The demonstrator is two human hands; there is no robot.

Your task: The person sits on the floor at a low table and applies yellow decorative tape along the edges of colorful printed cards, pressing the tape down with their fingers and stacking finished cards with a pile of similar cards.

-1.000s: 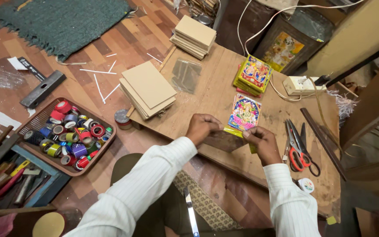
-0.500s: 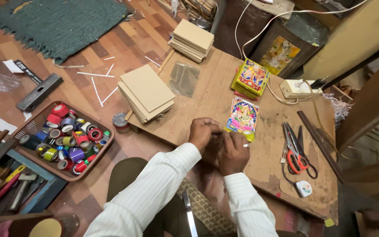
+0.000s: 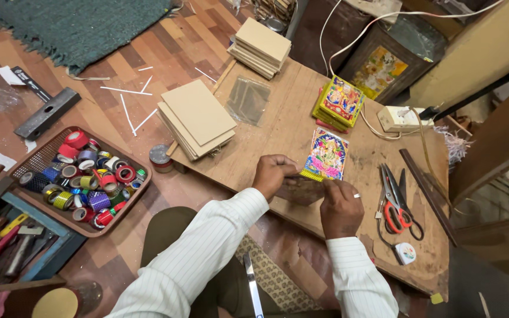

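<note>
The left hand point(image 3: 273, 175) and right hand point(image 3: 340, 207) are closed in pinches on a thin strip of glittery yellow tape point(image 3: 310, 175), held at the lower edge of a colourful printed picture card point(image 3: 326, 155), centre frame on the wooden board point(image 3: 278, 123). Edging appears under way; careful alignment and pressing seem called for.

One camera sits on my head and looks steeply down at the wooden worktop point(image 3: 278, 126) from close above. It faces forward past my sleeves, so the worktop runs slantwise through the middle. Left of the worktop I see floor; beyond its far edge, a wall. No second view shares this.
</note>
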